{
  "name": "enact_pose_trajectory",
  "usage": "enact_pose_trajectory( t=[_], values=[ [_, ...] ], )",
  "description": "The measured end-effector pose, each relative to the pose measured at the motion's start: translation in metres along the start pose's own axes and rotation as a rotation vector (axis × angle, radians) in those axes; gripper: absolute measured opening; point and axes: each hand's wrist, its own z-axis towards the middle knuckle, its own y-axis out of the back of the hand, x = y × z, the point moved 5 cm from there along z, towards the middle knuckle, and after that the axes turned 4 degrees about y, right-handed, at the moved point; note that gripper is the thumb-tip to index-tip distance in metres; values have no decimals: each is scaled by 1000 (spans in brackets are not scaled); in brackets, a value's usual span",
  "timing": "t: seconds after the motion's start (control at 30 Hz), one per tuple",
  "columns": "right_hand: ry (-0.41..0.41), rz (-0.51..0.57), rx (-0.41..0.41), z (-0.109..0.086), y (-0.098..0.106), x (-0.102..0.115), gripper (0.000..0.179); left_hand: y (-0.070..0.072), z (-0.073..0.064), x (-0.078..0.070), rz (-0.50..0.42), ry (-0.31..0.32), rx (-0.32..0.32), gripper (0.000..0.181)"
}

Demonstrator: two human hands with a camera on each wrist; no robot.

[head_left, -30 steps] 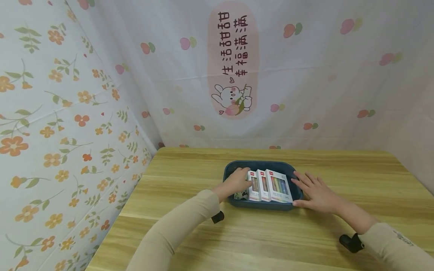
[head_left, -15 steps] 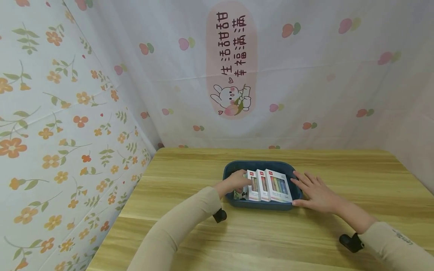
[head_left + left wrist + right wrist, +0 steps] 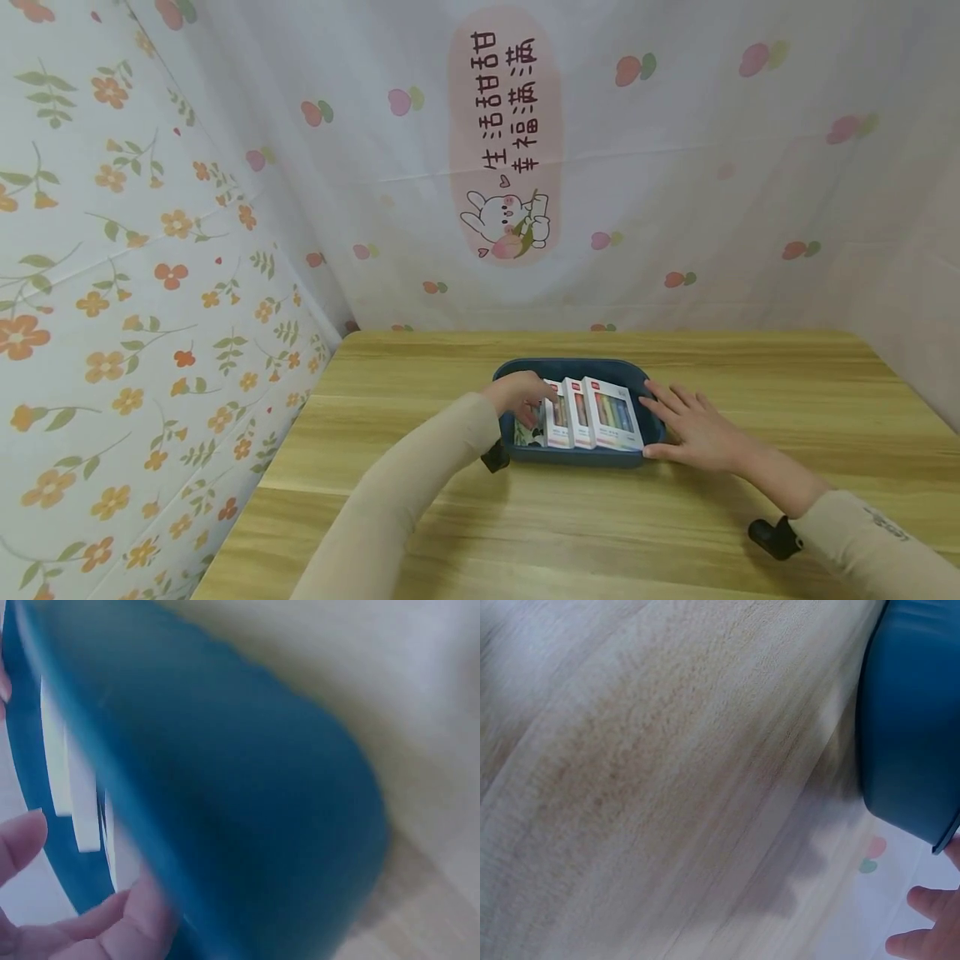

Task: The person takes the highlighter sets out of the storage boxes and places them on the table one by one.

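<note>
1. My left hand [image 3: 521,393] has dipped lower into the left end of the blue bin [image 3: 577,457] — thumb and fingers apart, nothing visibly pinched.
2. Puts me near the panda-print item [image 3: 528,437], beside three leaning crayon boxes [image 3: 583,432], all inside.
3. Right hand [image 3: 701,433] released, fingers spread at right rim — room on tabletop [image 3: 585,533] in front.

Blue bin [image 3: 577,457] on a seemingly wooden table [image 3: 600,533].

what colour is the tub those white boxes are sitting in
The tub is blue, seen best in the left wrist view.
</note>
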Motion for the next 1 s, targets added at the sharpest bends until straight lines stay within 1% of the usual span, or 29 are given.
enact_pose_trajectory(
  t=[0.1, 0.23, 0.37, 0.47, 0.57, 0.63, 0.7, 0.77, 0.83, 0.9, 0.93, 1.0],
  values=[
    [0, -4, 4, 0, 0, 1, 78, 3, 3, -1, -11, 60, 6, 47],
    [-2, 10, 10, -1, 0, 1, 79, 5, 6, -2, -83, 123, 5, 51],
    [-2, -7, 12, -1, 0, 1, 79, 4, 9, -1, -173, 158, -22, 54],
    [-3, -17, 10, -1, -1, 1, 78, 2, 9, -1, -199, 171, -66, 52],
    [-6, -24, 4, -1, -1, 1, 77, 0, 6, -1, -196, 185, -93, 48],
    [-8, -27, 0, -1, -1, 1, 77, -1, 6, -1, -182, 191, -113, 44],
    [-6, -22, -6, -1, -1, 1, 77, -3, 7, -1, -165, 200, -119, 42],
    [-6, -15, -5, -1, -1, 2, 77, -4, 11, 0, -159, 213, -116, 39],
    [-4, -11, -6, -1, 0, 2, 77, -6, 19, 2, -139, 225, -98, 38],
    [-5, -6, -4, -1, 0, 3, 77, -8, 29, 3, -130, 238, -73, 37],
    [-6, -6, -3, -1, 0, 3, 77, -9, 37, 5, -136, 245, -62, 35],
    [-11, -1, -2, -1, 1, 3, 77, -9, 44, 6, -109, 250, -59, 33]
  ],
)
